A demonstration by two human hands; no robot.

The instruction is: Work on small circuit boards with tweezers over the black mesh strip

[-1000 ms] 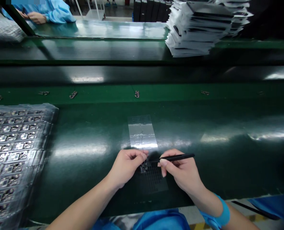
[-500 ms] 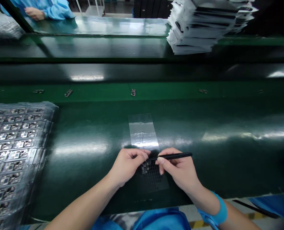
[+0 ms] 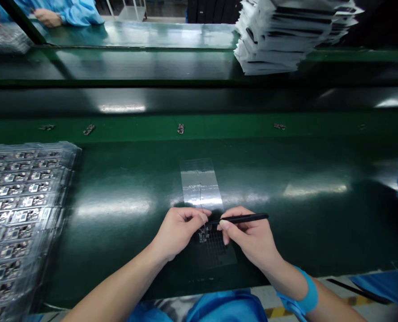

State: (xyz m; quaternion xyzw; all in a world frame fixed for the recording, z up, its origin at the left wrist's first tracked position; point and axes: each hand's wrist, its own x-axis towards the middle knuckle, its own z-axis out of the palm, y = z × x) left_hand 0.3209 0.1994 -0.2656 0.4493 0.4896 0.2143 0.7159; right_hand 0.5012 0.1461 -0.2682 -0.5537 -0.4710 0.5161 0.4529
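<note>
My left hand (image 3: 177,230) is curled, its fingertips pinching a small dark circuit board (image 3: 203,234) low on the green bench. My right hand (image 3: 250,237) grips a thin black stylus-like tool (image 3: 244,218), whose tip points left at the board. Both hands rest over a dark gridded sheet (image 3: 215,250). Just beyond them lies a clear plastic strip (image 3: 200,183) with a thin wire on it.
A stack of clear trays (image 3: 24,214) full of small boards fills the left. Small boards (image 3: 181,129) lie spaced along the green conveyor belt behind. A pile of white and black packs (image 3: 286,36) stands at the back right. Another person's blue sleeves (image 3: 74,13) show far left.
The small boards on the belt have drifted left. My hands have shifted slightly upward in view, still pinching the board and tool. A blue shape has entered at the right edge.
</note>
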